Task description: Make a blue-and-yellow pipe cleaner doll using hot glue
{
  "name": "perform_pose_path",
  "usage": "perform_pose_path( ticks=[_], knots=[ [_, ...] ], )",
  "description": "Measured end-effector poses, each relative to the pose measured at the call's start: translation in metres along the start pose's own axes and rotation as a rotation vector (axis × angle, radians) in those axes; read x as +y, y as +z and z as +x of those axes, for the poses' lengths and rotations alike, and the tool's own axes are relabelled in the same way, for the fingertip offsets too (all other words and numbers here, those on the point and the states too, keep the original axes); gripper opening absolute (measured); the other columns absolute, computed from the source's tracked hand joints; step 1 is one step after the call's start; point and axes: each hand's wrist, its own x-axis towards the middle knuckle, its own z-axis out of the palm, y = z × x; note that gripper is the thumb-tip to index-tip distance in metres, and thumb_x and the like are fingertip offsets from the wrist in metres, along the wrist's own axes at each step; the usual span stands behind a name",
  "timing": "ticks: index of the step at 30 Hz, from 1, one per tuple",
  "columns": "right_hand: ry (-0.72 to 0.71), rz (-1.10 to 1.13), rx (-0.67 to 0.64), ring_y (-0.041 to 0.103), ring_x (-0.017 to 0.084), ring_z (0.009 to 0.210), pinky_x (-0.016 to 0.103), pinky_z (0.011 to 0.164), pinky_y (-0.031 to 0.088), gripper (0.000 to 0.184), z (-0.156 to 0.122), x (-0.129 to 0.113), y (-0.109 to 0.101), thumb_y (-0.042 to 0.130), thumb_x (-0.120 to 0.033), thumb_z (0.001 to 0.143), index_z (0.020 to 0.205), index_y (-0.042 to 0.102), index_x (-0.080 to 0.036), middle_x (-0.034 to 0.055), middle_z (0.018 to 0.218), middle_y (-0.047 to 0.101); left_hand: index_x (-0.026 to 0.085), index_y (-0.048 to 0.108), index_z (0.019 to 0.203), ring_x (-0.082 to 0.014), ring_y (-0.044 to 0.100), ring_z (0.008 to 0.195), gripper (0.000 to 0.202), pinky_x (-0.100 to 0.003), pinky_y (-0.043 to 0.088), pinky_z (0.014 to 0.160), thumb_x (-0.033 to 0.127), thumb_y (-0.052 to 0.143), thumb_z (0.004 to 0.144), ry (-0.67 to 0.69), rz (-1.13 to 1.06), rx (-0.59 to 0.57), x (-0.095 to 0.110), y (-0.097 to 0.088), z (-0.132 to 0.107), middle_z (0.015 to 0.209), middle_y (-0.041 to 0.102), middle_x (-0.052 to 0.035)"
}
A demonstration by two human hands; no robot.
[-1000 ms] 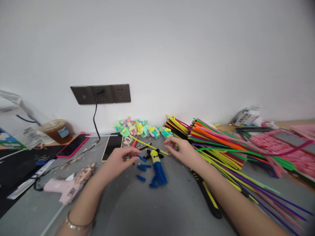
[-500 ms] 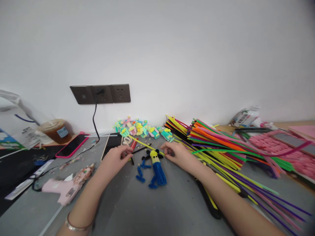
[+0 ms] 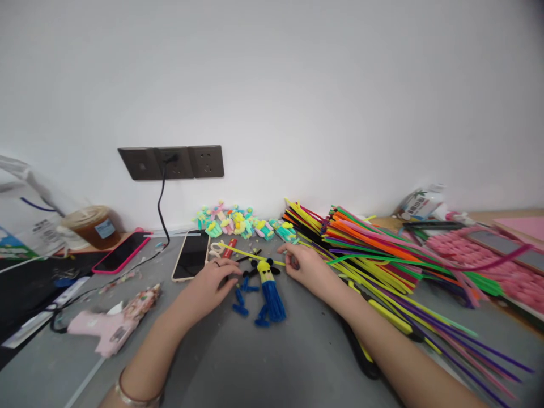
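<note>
A small pipe-cleaner figure (image 3: 268, 289) with a yellow head, black arms and a blue body lies on the grey table (image 3: 272, 362). My left hand (image 3: 210, 283) is curled, its fingertips pinched at the figure's black arm. Loose blue pieces (image 3: 240, 300) lie just below those fingers. My right hand (image 3: 306, 266) is closed in a pinch on the near end of a long yellow pipe cleaner (image 3: 250, 254) that runs back to the left behind the figure's head.
A big pile of coloured pipe cleaners (image 3: 382, 249) spreads to the right. Behind lie small pastel figures (image 3: 238, 224), two phones (image 3: 192, 256) (image 3: 121, 252) and a wall socket with cable (image 3: 170, 162). A pink glue gun (image 3: 110, 323) and a drink cup (image 3: 91, 225) are at left, a black-yellow knife (image 3: 361, 351) under my right arm.
Both hands closed in on the figure: the open fingers curled, the left dropped to the figure's black arm, and the right took the yellow pipe cleaner's end.
</note>
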Motion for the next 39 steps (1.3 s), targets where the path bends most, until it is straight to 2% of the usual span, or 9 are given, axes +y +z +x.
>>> perform_pose_path(
  ticks=[5,9,12,15,19,30,39],
  knots=[
    [0.063,0.062,0.183,0.057,0.017,0.063,0.029,0.062,0.047,0.027,0.003,0.003,-0.010,0.048,-0.009,0.079,0.101,0.061,-0.018,0.0013,0.075,0.060,0.023,0.070,0.112,-0.0262,0.063,0.112,0.027,-0.044,0.050,0.098,0.021,0.059,0.087,-0.053,0.044,0.034,-0.002,0.002,-0.002,0.118,0.071,-0.0110],
    [0.028,0.126,0.262,0.061,0.018,0.071,0.030,0.062,0.051,0.021,0.004,0.000,-0.015,0.047,-0.014,0.085,0.099,0.060,-0.019,0.0067,0.092,0.062,0.022,0.071,0.108,-0.0259,0.066,0.104,0.024,-0.042,0.052,0.092,0.023,0.059,0.087,-0.093,0.048,0.078,-0.003,0.002,-0.001,0.110,0.073,-0.0104],
    [-0.022,0.141,0.321,0.063,0.020,0.079,0.035,0.072,0.053,0.019,0.005,0.003,-0.017,0.048,-0.014,0.086,0.099,0.061,-0.019,0.0088,0.098,0.064,0.021,0.072,0.105,-0.0255,0.067,0.098,0.022,-0.040,0.053,0.089,0.024,0.058,0.087,-0.132,0.056,0.085,-0.002,0.001,-0.001,0.106,0.075,-0.0092],
    [-0.049,0.145,0.385,0.064,0.023,0.087,0.038,0.081,0.052,0.021,0.008,0.008,-0.022,0.046,-0.012,0.087,0.099,0.062,-0.019,0.0090,0.098,0.067,0.022,0.071,0.105,-0.0253,0.067,0.100,0.022,-0.040,0.052,0.090,0.025,0.056,0.088,-0.151,0.074,0.075,0.000,-0.001,0.000,0.108,0.074,-0.0082],
    [-0.086,0.149,0.415,0.063,0.024,0.094,0.038,0.082,0.051,0.021,0.008,0.008,-0.031,0.045,-0.014,0.091,0.101,0.062,-0.020,0.0100,0.101,0.068,0.021,0.070,0.105,-0.0257,0.064,0.107,0.023,-0.042,0.050,0.095,0.026,0.053,0.090,-0.122,0.089,0.062,0.002,-0.002,0.001,0.113,0.072,-0.0091],
    [-0.196,0.013,0.599,0.063,0.024,0.094,0.040,0.085,0.048,0.025,0.001,-0.003,-0.065,0.041,-0.011,0.094,0.104,0.062,-0.021,0.0089,0.100,0.067,0.020,0.069,0.104,-0.0257,0.064,0.108,0.021,-0.043,0.050,0.096,0.024,0.053,0.091,-0.098,0.070,0.005,0.004,-0.002,0.002,0.115,0.070,-0.0095],
    [-0.339,-0.031,0.581,0.063,0.024,0.099,0.042,0.087,0.049,0.031,-0.002,-0.009,-0.070,0.041,-0.003,0.091,0.102,0.064,-0.021,0.0101,0.101,0.068,0.022,0.068,0.106,-0.0241,0.065,0.108,0.021,-0.041,0.049,0.096,0.024,0.054,0.091,-0.093,0.050,-0.033,0.006,-0.002,0.002,0.114,0.071,-0.0080]
  ],
)
